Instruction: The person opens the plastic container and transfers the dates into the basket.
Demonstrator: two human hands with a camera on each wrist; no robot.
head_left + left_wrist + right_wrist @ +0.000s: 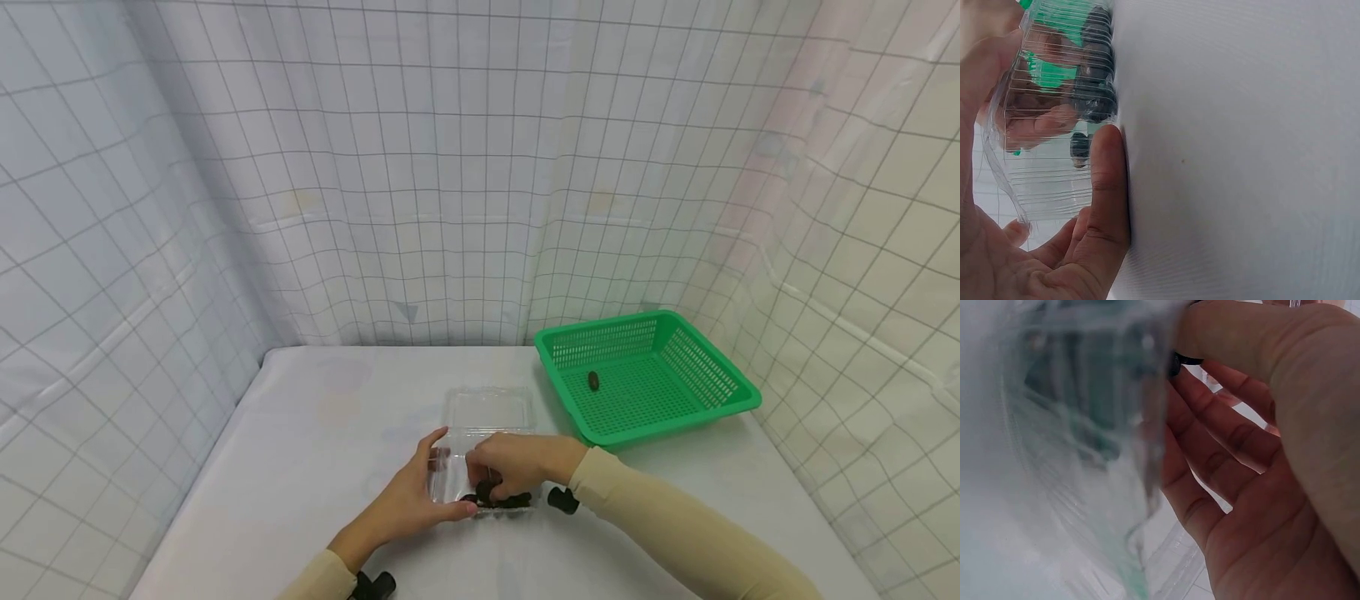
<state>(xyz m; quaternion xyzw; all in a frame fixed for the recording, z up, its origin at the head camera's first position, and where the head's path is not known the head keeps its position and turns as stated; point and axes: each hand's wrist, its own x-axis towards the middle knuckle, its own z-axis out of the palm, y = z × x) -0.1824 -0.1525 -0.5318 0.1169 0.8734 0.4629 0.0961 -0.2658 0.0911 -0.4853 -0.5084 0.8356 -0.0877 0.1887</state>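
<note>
Clear, ribbed plastic box (1047,190) gripped by the left hand (407,502); right hand (521,460) pinches a dark, rounded piece (485,490) inside.

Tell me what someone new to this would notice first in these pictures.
The bright green basket jumps out first, at the table's far right, with one small dark piece inside. Next comes the clear plastic container, lower centre: the left hand holds its left side while the right hand reaches in, where more dark pieces lie along the near edge.
</note>
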